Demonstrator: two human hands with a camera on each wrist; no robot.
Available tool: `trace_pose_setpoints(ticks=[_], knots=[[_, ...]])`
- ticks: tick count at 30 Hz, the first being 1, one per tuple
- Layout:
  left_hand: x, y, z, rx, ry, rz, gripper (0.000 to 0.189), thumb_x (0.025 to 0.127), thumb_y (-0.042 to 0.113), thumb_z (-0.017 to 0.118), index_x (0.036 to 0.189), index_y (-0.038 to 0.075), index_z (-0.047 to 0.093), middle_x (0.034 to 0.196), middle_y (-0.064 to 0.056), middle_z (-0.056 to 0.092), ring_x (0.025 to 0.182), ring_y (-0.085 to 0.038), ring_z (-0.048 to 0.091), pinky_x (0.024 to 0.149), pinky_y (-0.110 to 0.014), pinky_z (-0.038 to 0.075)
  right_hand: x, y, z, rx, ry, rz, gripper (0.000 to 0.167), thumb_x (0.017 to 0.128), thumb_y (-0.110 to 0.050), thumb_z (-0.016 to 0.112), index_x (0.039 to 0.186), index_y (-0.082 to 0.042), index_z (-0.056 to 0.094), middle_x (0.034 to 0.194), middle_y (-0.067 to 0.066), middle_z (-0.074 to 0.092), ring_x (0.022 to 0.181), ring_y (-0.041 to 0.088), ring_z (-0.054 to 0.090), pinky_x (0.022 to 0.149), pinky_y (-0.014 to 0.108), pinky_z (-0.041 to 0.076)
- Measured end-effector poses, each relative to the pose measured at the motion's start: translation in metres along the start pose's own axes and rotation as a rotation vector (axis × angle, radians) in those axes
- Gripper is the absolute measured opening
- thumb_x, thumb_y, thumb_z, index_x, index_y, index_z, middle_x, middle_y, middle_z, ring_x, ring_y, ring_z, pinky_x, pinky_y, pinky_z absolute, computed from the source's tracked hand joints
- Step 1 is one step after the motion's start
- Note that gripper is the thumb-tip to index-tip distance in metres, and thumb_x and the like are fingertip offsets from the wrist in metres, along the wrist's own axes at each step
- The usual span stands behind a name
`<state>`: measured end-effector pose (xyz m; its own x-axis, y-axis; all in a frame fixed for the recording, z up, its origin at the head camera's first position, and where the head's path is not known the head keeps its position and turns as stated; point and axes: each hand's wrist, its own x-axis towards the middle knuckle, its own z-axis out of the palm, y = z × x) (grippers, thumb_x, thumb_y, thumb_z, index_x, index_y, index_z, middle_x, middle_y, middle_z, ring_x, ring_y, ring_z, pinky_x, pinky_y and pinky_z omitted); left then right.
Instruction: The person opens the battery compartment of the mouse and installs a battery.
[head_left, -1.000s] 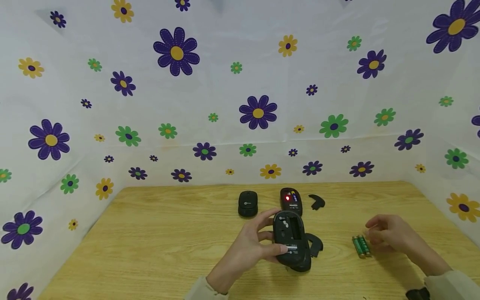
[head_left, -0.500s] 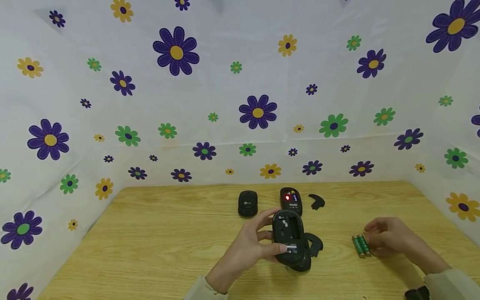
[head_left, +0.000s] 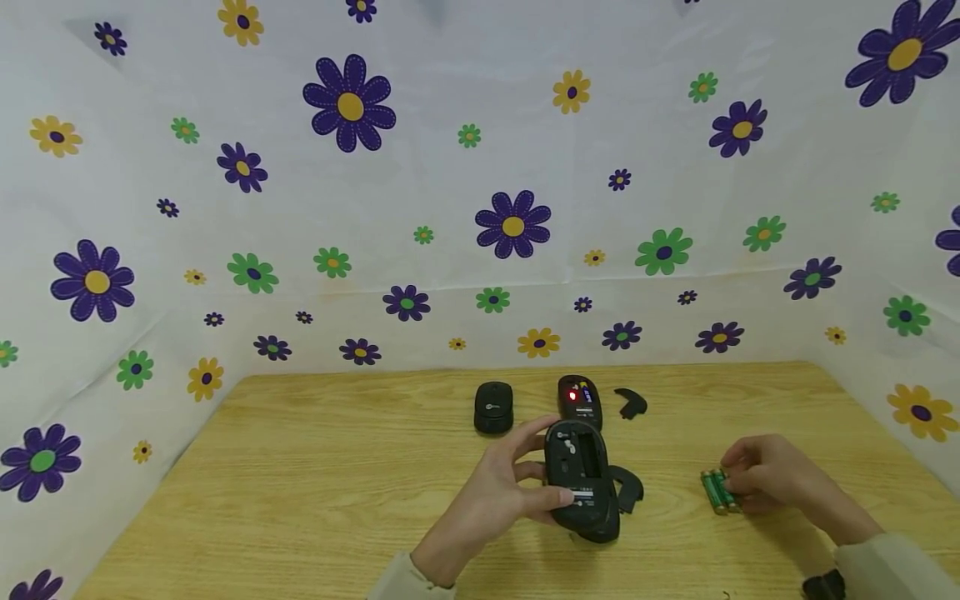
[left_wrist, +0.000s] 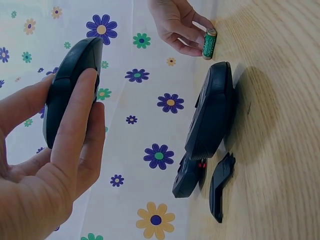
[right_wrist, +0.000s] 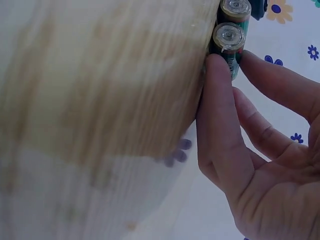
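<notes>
My left hand (head_left: 487,492) grips a black computer mouse (head_left: 573,467), thumb across its underside, fingers behind. The underside faces the head camera, its battery slot uncovered and dark. At the right, my right hand (head_left: 772,475) is at two green AA batteries (head_left: 711,492) lying side by side on the table. In the right wrist view, thumb and forefinger pinch the nearer battery (right_wrist: 229,37) from both sides; the other battery (right_wrist: 237,6) lies just beyond it.
Beneath the held mouse a second mouse (head_left: 603,529) lies on the wooden table (head_left: 337,475). Behind are an overturned mouse (head_left: 588,412) with a red light and an upright mouse (head_left: 493,408). Two curved black covers (head_left: 633,404) lie nearby. A flowered cloth (head_left: 420,183) walls the table.
My right hand has shifted slightly left, and its fingers now overlap the nearer battery. The left hand and its mouse have hardly moved.
</notes>
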<state>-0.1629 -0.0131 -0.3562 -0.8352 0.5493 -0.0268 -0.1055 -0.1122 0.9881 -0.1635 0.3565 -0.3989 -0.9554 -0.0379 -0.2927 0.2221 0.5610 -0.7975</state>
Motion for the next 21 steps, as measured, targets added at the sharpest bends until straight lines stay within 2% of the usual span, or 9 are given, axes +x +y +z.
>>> trace_pose_setpoints(ticks=[7, 14, 21], knots=[[0.0, 0.001, 0.0, -0.001, -0.004, 0.001, 0.077, 0.081, -0.017, 0.071, 0.148, 0.015, 0.051, 0.136, -0.014, 0.054, 0.101, -0.026, 0.066, 0.067, -0.041, 0.064, 0.003, -0.007, 0.002, -0.059, -0.004, 0.042, 0.016, 0.088, 0.004, 0.065, 0.101, 0.013, 0.06, 0.091, 0.011, 0.061, 0.077, 0.019, 0.063, 0.065, 0.038, 0.064], [0.0, 0.0, 0.0, 0.005, -0.004, 0.005, 0.078, 0.081, -0.017, 0.071, 0.148, 0.015, 0.05, 0.136, -0.014, 0.054, 0.101, -0.026, 0.066, 0.067, -0.04, 0.064, 0.005, -0.011, 0.004, -0.128, 0.003, 0.004, 0.013, 0.085, 0.005, 0.066, 0.095, 0.013, 0.062, 0.085, 0.009, 0.062, 0.072, 0.019, 0.061, 0.061, 0.038, 0.063], [0.0, -0.001, 0.0, 0.009, 0.001, 0.002, 0.078, 0.08, -0.017, 0.072, 0.148, 0.016, 0.051, 0.134, -0.013, 0.055, 0.1, -0.025, 0.066, 0.067, -0.04, 0.064, 0.005, -0.016, 0.006, -0.167, 0.007, 0.011, 0.009, 0.084, 0.005, 0.067, 0.091, 0.011, 0.064, 0.081, 0.007, 0.062, 0.07, 0.018, 0.06, 0.059, 0.036, 0.062]])
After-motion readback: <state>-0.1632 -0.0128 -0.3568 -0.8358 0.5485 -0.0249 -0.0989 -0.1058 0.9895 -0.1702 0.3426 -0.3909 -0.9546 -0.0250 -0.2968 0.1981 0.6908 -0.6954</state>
